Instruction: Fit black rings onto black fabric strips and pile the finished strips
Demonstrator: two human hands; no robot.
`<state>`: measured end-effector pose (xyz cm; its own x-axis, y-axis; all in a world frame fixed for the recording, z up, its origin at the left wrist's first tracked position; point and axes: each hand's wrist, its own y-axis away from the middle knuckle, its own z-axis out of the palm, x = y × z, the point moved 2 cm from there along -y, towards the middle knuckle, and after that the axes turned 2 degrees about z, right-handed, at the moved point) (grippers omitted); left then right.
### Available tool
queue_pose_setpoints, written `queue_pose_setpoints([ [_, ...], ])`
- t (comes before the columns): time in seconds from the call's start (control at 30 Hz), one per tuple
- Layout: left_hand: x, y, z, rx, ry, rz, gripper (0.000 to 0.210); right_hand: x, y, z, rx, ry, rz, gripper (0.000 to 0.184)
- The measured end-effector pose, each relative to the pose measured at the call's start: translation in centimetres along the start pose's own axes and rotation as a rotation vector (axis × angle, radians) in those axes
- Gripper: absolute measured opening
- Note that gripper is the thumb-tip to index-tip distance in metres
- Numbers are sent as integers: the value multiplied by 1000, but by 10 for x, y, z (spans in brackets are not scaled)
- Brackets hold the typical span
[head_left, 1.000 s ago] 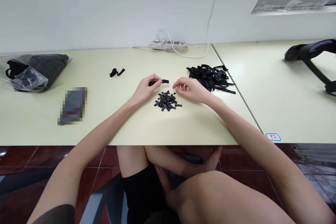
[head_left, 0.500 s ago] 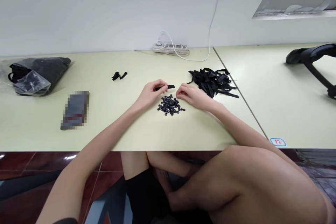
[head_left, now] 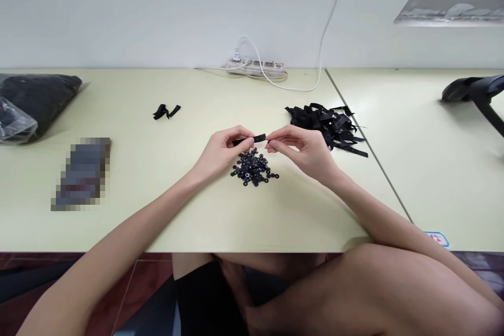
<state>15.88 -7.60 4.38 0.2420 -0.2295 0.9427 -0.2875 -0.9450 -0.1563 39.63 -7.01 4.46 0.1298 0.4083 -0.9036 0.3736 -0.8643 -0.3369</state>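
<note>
My left hand [head_left: 232, 147] pinches a short black fabric strip [head_left: 259, 138] between thumb and fingers. The strip's free end points right, and a small mark or hole shows on it. Close to that end, my right hand [head_left: 301, 147] has its thumb and fingertips pressed together. A tiny dark bit shows at those fingertips, too small to name. Below both hands lies a pile of small black ring-shaped discs [head_left: 254, 168]. Behind my right hand is a heap of black fabric strips [head_left: 326, 123]. A few more black strips [head_left: 167, 111] lie to the left.
A white power strip [head_left: 255, 67] with a cable sits against the wall. At the left are a plastic bag with black contents [head_left: 43, 102] and a blurred-out flat object [head_left: 82, 174]. A black curved object [head_left: 472, 92] stands at right, beyond the table seam.
My right hand has risen from beside the discs to the strip's free end, fingertips now almost touching it. My left hand still holds the strip. The camera view has shifted slightly.
</note>
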Motion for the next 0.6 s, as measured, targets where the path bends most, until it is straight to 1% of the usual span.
queue_pose_setpoints([
  [0.1,1,3,2,12,-62,25,26,-2,3,2,-10,30,-28,19],
  [0.23,3,5,4,6,-90,44,25,-2,4,3,-7,83,-60,23],
  [0.43,8,7,8,-37,-39,67,22,0,4,4,-14,188,-155,15],
  [0.6,13,9,9,-37,-12,114,21,-2,5,4,19,253,-174,16],
])
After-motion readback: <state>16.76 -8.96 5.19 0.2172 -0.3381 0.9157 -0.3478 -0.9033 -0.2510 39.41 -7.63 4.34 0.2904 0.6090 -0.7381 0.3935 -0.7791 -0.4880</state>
